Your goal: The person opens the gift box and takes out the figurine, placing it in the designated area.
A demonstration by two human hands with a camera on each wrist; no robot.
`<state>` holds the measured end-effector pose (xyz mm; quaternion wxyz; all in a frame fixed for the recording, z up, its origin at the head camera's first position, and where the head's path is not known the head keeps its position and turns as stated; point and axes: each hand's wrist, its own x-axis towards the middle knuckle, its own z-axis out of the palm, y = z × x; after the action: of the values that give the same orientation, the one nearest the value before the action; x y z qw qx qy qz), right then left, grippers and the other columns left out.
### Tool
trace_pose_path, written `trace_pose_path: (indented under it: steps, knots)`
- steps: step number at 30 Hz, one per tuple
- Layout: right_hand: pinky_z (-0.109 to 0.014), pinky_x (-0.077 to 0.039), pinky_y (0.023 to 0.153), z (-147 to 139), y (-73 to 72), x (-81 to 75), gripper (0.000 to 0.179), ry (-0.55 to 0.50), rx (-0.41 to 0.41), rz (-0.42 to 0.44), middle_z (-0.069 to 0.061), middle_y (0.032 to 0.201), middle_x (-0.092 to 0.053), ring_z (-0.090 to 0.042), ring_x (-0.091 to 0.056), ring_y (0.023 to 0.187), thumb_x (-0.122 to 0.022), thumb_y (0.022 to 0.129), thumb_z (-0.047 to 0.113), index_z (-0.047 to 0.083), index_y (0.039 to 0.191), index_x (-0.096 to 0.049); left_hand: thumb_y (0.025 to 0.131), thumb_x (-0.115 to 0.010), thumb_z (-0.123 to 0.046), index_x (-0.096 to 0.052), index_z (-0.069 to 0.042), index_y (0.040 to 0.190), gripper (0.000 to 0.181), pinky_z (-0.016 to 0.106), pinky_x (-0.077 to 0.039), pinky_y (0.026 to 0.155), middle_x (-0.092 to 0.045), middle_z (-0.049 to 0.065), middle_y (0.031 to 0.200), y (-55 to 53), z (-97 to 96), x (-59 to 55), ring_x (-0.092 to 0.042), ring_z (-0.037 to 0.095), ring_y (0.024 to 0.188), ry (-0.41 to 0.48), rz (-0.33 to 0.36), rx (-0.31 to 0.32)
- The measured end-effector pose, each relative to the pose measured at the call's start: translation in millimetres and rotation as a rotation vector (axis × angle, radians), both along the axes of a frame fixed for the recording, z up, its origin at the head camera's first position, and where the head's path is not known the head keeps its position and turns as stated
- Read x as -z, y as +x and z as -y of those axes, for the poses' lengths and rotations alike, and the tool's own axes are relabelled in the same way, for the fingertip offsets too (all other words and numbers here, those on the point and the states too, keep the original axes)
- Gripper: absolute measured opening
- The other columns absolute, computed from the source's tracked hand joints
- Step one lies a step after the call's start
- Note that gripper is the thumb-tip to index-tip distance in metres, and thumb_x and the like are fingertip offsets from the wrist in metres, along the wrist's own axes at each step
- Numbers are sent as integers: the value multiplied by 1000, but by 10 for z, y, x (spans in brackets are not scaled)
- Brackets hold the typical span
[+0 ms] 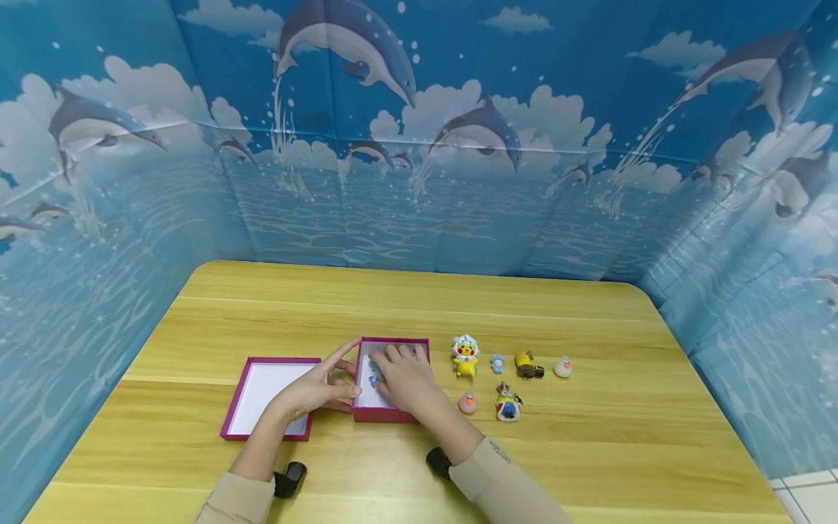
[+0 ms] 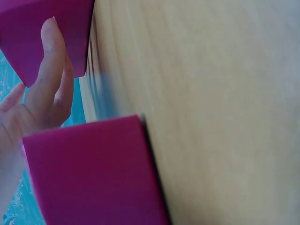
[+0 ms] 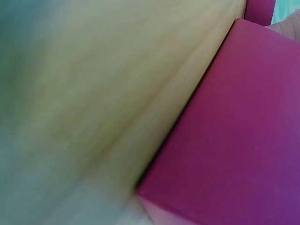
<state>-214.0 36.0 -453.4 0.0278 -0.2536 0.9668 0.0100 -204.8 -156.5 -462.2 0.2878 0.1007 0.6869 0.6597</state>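
Observation:
An uncovered magenta box (image 1: 386, 415) with a white inside sits near the middle of the wooden table. My left hand (image 1: 314, 389) is at its left side, index finger stretched to the far corner and thumb against the wall. In the left wrist view, that thumb lies against the magenta wall (image 2: 28, 42). My right hand (image 1: 407, 382) reaches down into the box, fingers spread over its floor. Small blue pieces (image 1: 373, 375) show beside its fingers. The palm hides part of the inside, and I cannot tell whether the fingers pinch anything.
The magenta lid (image 1: 271, 389) lies white side up, left of the box. Right of the box stand a yellow figure (image 1: 465, 356) with a white hood, a small blue figure (image 1: 497, 364), a brown-and-yellow figure (image 1: 526, 365), a white duck (image 1: 562, 367), a pink duck (image 1: 468, 402) and a caped figure (image 1: 507, 404).

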Motion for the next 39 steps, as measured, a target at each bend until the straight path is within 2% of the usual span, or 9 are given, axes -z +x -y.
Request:
trace_pose_path:
  steps: [11,26,32,39]
  knots:
    - [-46,-30,102,23,-32,62,50,32,-2,-2,0,128,-50,-22,-43,120,-57,88,40,25,134,-46,84,-67,-16,-10,-24,148,86,44,-54,77,-27,23,126,-6,16,16,-56,25,92,-6,-26,19]
    - [-47,-31,102,17,-37,118,43,3,-17,-46,0,127,-51,-22,-45,118,-60,87,35,20,126,-47,84,-66,-10,-13,-25,147,84,44,-54,77,-26,24,127,26,-4,26,-55,29,93,-7,-6,1]
    - [-48,-31,102,9,-51,111,50,-24,-34,-78,-1,124,-53,-22,-46,115,-64,83,38,17,125,-46,83,-67,-12,-13,-25,147,84,44,-54,77,-26,24,128,28,-8,27,-55,28,93,-10,-3,-4]
    - [-45,-33,100,-26,-25,22,49,-38,-42,-137,1,119,-54,-21,-47,113,-63,82,40,18,123,-46,83,-68,-15,-14,-25,147,85,45,-54,77,-27,22,127,30,-8,23,-56,25,91,-14,-4,-6]
